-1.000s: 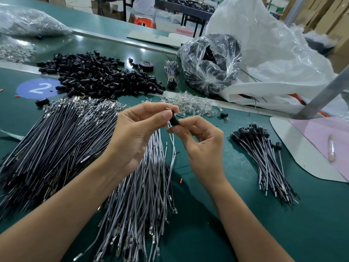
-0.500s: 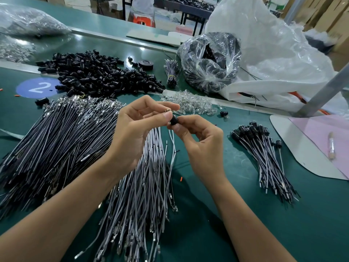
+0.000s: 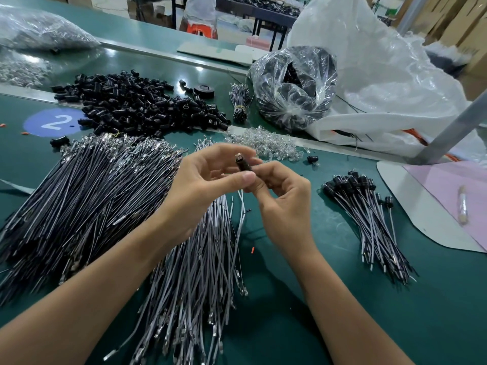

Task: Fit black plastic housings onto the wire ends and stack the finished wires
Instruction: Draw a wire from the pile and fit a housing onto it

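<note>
A small black housing (image 3: 243,164) with a metal tip showing at its top is pinched between both hands above the table. My left hand (image 3: 203,185) holds it with thumb and curled fingers. My right hand (image 3: 282,204) pinches its lower end, and thin wires (image 3: 241,204) hang down beneath. A big heap of grey wires (image 3: 87,196) lies at the left and under my arms. Loose black housings (image 3: 139,104) are piled at the back. A fan of finished wires (image 3: 369,214) with black housings lies at the right.
Clear small bulbs (image 3: 263,143) are strewn behind my hands, one loose black housing (image 3: 312,159) beside them. A clear bag of black parts (image 3: 295,85) and a large white bag (image 3: 382,75) stand at the back right. A white and pink board (image 3: 434,201) lies at the right.
The housing now stands more upright between the fingertips, with a metal tip showing above it. Both hands stay in nearly the same place.
</note>
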`<act>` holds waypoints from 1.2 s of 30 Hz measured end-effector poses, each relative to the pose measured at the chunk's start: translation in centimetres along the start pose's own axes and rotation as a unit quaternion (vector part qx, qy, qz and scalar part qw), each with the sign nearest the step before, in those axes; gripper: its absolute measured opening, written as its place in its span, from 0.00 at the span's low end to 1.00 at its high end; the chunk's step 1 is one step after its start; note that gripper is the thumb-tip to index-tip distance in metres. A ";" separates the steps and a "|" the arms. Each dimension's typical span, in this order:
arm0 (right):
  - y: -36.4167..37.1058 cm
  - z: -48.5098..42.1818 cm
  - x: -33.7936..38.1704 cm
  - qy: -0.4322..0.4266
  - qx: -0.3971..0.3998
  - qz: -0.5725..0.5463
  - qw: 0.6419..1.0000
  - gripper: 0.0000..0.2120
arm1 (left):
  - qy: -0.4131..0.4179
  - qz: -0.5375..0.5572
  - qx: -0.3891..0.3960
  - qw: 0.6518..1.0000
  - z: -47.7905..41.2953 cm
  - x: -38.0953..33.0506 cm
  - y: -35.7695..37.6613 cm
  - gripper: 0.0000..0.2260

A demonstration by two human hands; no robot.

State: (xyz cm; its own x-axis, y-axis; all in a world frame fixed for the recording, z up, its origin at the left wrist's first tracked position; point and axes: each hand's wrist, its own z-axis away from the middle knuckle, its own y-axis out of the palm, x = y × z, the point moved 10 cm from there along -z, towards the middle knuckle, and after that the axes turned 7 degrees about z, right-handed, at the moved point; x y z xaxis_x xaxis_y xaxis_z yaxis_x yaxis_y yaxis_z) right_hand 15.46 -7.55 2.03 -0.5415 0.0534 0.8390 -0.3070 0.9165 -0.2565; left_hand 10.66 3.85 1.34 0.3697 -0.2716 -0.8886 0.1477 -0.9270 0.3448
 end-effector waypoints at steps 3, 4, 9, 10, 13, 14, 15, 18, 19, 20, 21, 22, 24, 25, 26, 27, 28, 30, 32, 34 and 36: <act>-0.1 0.0 0.2 -0.006 -0.007 -0.002 1.000 0.08 | 0.016 -0.014 -0.019 1.000 0.1 0.0 0.0 0.11; -0.1 0.0 0.3 -0.006 -0.008 -0.006 1.000 0.10 | 0.024 -0.008 -0.026 0.999 0.1 0.0 -0.1 0.11; 0.0 0.0 0.7 -0.021 -0.004 -0.003 1.000 0.08 | 0.053 0.015 -0.043 0.998 0.3 -0.8 0.0 0.13; 0.0 0.0 0.9 -0.027 -0.005 -0.006 1.000 0.08 | 0.061 0.020 -0.045 0.997 0.3 -1.1 0.0 0.13; -0.1 0.1 1.4 -0.046 -0.006 -0.021 0.999 0.07 | 0.089 0.033 -0.037 0.995 0.6 -2.0 0.5 0.14; 0.0 0.1 1.6 -0.052 -0.005 -0.025 0.998 0.08 | 0.097 0.035 -0.035 0.994 0.7 -2.3 0.7 0.13; 0.0 0.2 1.7 -0.057 -0.005 -0.027 0.998 0.08 | 0.103 0.035 -0.036 0.993 0.8 -2.5 0.8 0.13; 0.3 0.2 1.9 -0.065 -0.002 -0.039 0.997 0.12 | 0.121 0.016 -0.038 0.992 1.1 -3.4 1.0 0.15; 0.4 0.2 1.9 -0.069 -0.001 -0.045 0.997 0.13 | 0.128 0.010 -0.036 0.991 1.1 -3.7 1.2 0.16; 0.5 0.2 1.9 -0.071 0.002 -0.051 0.996 0.13 | 0.134 0.007 -0.035 0.990 1.2 -4.0 1.3 0.16; 0.6 0.2 1.9 -0.072 0.005 -0.057 0.996 0.12 | 0.139 0.002 -0.035 0.990 1.3 -4.2 1.3 0.16; 0.7 0.2 1.8 -0.072 0.009 -0.062 0.995 0.11 | 0.142 -0.004 -0.037 0.989 1.3 -4.3 1.3 0.16; 0.9 0.4 1.6 -0.071 0.014 -0.073 0.995 0.09 | 0.145 -0.020 -0.040 0.988 1.3 -4.4 1.2 0.16; 1.0 0.4 1.6 -0.069 0.014 -0.080 0.994 0.09 | 0.146 -0.027 -0.042 0.988 1.3 -4.4 1.1 0.15; 1.1 0.5 1.6 -0.068 0.012 -0.086 0.994 0.09 | 0.147 -0.031 -0.043 0.988 1.3 -4.5 1.0 0.15; 1.1 0.6 1.6 -0.068 0.010 -0.091 0.993 0.09 | 0.149 -0.034 -0.043 0.987 1.3 -4.5 0.9 0.15; 1.1 0.7 1.6 -0.068 0.008 -0.096 0.993 0.08 | 0.151 -0.034 -0.041 0.987 1.3 -4.5 0.9 0.15; 1.2 0.7 1.6 -0.065 0.008 -0.102 0.993 0.08 | 0.151 -0.034 -0.038 0.987 1.2 -4.3 0.8 0.14; 1.3 0.7 1.6 -0.057 0.005 -0.093 0.994 0.10 | 0.133 -0.020 -0.046 0.990 1.0 -3.7 0.6 0.12; 1.6 0.6 1.8 -0.050 0.006 -0.073 0.996 0.11 | 0.111 0.000 -0.070 0.991 0.7 -3.3 -0.2 0.09; 1.7 0.5 2.1 -0.053 0.015 -0.023 0.998 0.07 | 0.097 0.028 -0.102 0.990 0.5 -3.5 -1.8 0.09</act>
State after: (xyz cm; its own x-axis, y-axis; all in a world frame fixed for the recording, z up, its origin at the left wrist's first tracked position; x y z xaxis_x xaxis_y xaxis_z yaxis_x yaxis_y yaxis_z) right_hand 13.38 -6.06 3.14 -0.6060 -0.0330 0.7948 -0.3561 0.9046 -0.2341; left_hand 8.64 6.36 3.66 0.5491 -0.2476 -0.7982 0.2975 -0.8346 0.4635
